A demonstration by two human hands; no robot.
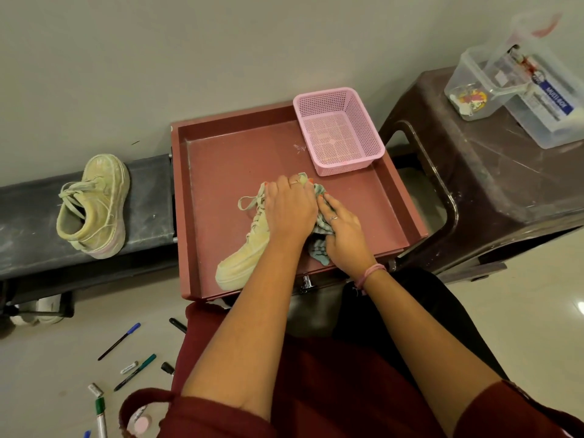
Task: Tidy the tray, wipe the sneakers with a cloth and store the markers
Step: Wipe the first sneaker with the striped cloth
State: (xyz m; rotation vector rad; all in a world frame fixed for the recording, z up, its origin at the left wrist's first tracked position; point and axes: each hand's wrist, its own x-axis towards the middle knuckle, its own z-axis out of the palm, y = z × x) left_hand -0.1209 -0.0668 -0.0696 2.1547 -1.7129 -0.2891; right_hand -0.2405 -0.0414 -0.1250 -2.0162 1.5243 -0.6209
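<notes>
Left fingers: the left hand (289, 210) lies palm down over the upper of the sneaker (243, 248) in the tray, fingers (292, 184) spread and bent over its top, holding it down.
Right fingers: the right hand (343, 232) presses a striped cloth (319, 245) against the side of that sneaker; its fingers (327, 202) are laid nearly straight along the cloth, which bunches out beneath the palm and above the fingertips.
Sneaker under the hands: pale yellow-green, lying on the tray floor with its toe toward the near edge and its laces (251, 199) loose to the left of the left hand.
Tray: red-brown tray (227, 153), walled on all sides; a pink mesh basket (338, 131) sits in its far right corner, well apart from the hands.
Second sneaker: the other sneaker (94, 207) rests on a dark bench (28, 222) left of the tray.
Markers: several markers (120, 341) lie scattered on the floor at the lower left, near the person's knee.
Right side: a clear plastic box (474, 86) stands on a dark brown stool (493, 184).
</notes>
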